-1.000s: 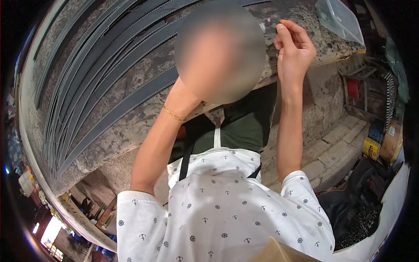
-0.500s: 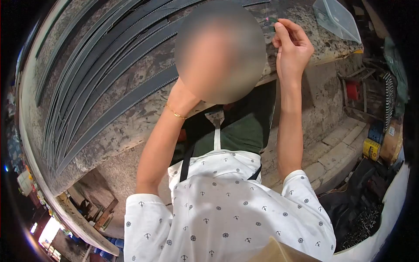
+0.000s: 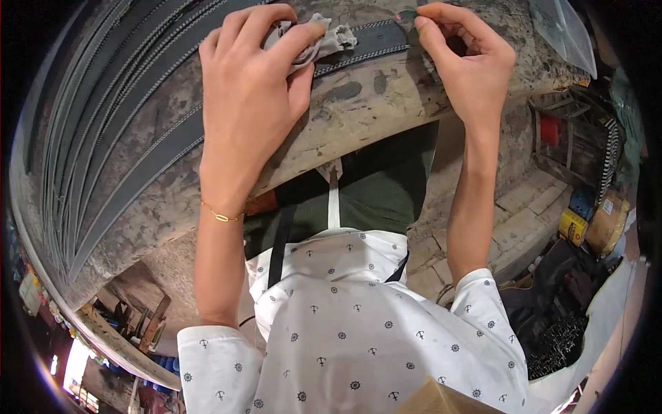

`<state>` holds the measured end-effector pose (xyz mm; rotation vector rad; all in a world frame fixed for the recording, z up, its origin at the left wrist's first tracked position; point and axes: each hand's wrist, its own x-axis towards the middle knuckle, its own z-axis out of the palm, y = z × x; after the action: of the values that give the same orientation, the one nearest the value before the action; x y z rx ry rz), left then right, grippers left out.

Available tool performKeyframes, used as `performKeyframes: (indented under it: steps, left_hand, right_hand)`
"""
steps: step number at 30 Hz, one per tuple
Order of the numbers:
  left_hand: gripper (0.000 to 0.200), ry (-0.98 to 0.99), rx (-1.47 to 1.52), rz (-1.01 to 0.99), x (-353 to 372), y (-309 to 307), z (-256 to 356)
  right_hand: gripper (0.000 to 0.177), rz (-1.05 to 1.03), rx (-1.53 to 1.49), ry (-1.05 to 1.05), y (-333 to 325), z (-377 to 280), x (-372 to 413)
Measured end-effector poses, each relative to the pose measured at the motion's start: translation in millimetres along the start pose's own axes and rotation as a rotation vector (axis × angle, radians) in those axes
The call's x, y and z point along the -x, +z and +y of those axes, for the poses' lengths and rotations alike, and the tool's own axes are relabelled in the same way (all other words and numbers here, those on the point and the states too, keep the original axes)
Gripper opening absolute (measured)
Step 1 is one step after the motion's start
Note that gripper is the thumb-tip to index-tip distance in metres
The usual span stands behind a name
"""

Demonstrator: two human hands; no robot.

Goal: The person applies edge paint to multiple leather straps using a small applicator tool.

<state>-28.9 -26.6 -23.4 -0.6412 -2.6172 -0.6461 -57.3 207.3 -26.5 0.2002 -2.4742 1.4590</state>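
Many grey straps [image 3: 155,79] with pale stitched edges fan across the stained table [image 3: 155,217], too overlapped to count; the left hand [image 3: 248,76], 1 bracelet [image 3: 222,218] at its wrist, has its grip curled around 1 crumpled grey cloth [image 3: 310,47], over 1 strap [image 3: 376,45] on the table; the right hand's [image 3: 476,72] grip pinches 1 small green piece [image 3: 409,14], pink at its tip, beside that strap; farther right are 1 clear container [image 3: 564,34], pale floor blocks [image 3: 520,224] and 1 yellow box [image 3: 572,227], its print too small to read.
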Motion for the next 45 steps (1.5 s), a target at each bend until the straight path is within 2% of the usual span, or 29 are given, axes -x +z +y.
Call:
performKeyframes:
  steps: [3,5,7,9,12,19,22,24,30,32,37,39,41,45]
  left_hand:
    - [0.040,0.021,0.023,0.076,-1.3,2.9,-0.5]
    - [0.037,-0.057,0.052,0.107,2.4,6.0,-0.2]
    - [0.035,-0.133,0.082,0.141,3.6,8.0,-1.7]
    - [0.030,-0.061,0.084,0.190,3.2,8.4,-5.2]
    - [0.026,-0.137,0.073,0.161,3.8,4.4,0.9]
    - [0.014,-0.088,0.123,0.208,6.2,0.5,0.4]
    - [0.013,-0.179,0.174,0.167,7.4,0.2,2.2]
    - [0.012,-0.252,0.100,0.176,5.3,2.0,7.7]
    - [0.012,-0.177,0.074,0.207,5.5,4.4,2.7]
    - [0.012,-0.162,0.077,0.222,5.9,6.2,0.7]
    - [0.011,-0.143,0.077,0.235,6.2,6.8,0.3]
    - [0.011,-0.196,0.070,0.199,5.5,4.9,3.1]
    - [0.011,-0.167,0.073,0.216,5.9,7.0,0.6]
    - [0.011,-0.135,0.076,0.231,6.3,8.3,-2.0]
  right_hand:
    - [0.006,-0.001,-0.023,0.101,1.3,-17.7,-4.0]
    - [0.006,0.070,0.062,-0.099,6.3,-5.4,-1.1]
    - [0.006,0.044,0.083,-0.084,2.8,-5.9,-1.5]
    - [0.006,0.018,0.104,-0.068,2.9,-8.8,-1.0]
    - [0.006,0.087,0.006,0.008,7.1,-9.8,-0.5]
    - [0.006,0.054,0.080,-0.065,4.3,-9.3,-0.6]
    - [0.007,0.074,0.053,-0.049,5.3,-8.2,-0.8]
    - [0.008,0.100,0.012,-0.036,5.9,-6.8,-0.5]
    - [0.008,0.046,0.137,-0.113,3.1,-7.4,-0.6]
    - [0.007,0.083,-0.050,0.003,4.1,-2.6,-1.2]
    - [0.007,0.034,0.068,-0.033,2.9,-9.8,-0.8]
    - [0.007,0.019,0.104,-0.058,1.0,-13.4,-1.2]
    - [0.007,0.008,-0.154,0.123,-2.3,-20.1,-2.3]
    - [0.007,0.020,-0.081,0.135,-1.0,-21.0,-4.9]
